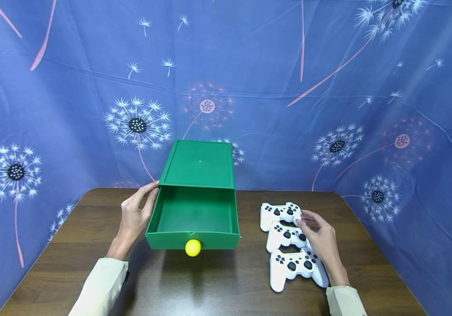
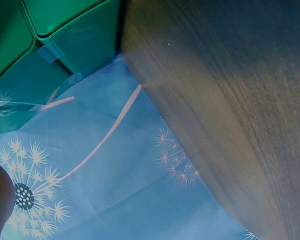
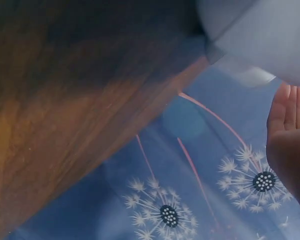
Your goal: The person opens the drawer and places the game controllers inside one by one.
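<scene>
A green drawer box (image 1: pixel 200 162) stands on the table with its drawer (image 1: pixel 194 217) pulled out toward me. The inside of the drawer is bare, and a yellow ball-shaped knob (image 1: pixel 193 248) sits on its front. My left hand (image 1: pixel 135 215) touches the box's left side, fingers extended, near the upper front corner. Three white game controllers lie in a column to the right: a far one (image 1: pixel 275 210), a middle one (image 1: pixel 282 237) and a near one (image 1: pixel 294 265). At the far controller's right grip, my right hand (image 1: pixel 320 235) pinches it between thumb and fingers.
The brown wooden table (image 1: pixel 103 210) ends at a blue cloth (image 1: pixel 249 66) with a dandelion print, hanging behind and at the sides. Clear tape (image 2: pixel 50 52) crosses the box's seam in the left wrist view. Bare table lies between drawer and controllers.
</scene>
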`<state>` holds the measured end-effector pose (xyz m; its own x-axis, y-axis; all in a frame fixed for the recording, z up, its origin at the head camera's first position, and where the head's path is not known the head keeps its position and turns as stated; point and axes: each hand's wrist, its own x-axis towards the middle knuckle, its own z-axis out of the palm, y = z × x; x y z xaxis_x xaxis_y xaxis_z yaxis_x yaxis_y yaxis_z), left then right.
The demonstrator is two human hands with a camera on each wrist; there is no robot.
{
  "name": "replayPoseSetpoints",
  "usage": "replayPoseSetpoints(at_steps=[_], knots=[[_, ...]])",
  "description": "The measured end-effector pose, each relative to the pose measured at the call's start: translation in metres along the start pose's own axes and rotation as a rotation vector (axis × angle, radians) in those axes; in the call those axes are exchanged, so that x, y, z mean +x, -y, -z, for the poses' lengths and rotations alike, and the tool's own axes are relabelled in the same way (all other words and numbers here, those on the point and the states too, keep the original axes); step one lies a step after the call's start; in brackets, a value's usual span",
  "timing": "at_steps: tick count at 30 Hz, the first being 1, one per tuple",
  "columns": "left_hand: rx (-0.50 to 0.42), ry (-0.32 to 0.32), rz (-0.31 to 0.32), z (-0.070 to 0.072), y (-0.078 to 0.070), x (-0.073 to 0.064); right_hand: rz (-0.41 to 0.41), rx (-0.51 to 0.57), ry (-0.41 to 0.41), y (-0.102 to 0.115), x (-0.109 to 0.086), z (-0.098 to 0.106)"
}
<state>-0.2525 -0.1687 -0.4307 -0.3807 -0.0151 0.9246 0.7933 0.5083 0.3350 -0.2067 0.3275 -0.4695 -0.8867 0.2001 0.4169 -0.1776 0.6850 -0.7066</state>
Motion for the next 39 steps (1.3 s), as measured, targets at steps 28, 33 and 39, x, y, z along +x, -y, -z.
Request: replayPoseSetpoints(at_steps=[28,33,39], knots=[[-0.02,0.001,-0.018,0.001,0.002,0.0,-0.153,-0.067,0.13,-0.025,0.026,-0.011],[-0.023,0.0,-0.016,0.001,0.0,0.0,-0.154,-0.078,0.145,-0.03,0.03,-0.012],[-0.02,0.0,-0.01,0.0,0.001,-0.001,-0.176,-0.094,0.159,-0.035,0.034,-0.013]])
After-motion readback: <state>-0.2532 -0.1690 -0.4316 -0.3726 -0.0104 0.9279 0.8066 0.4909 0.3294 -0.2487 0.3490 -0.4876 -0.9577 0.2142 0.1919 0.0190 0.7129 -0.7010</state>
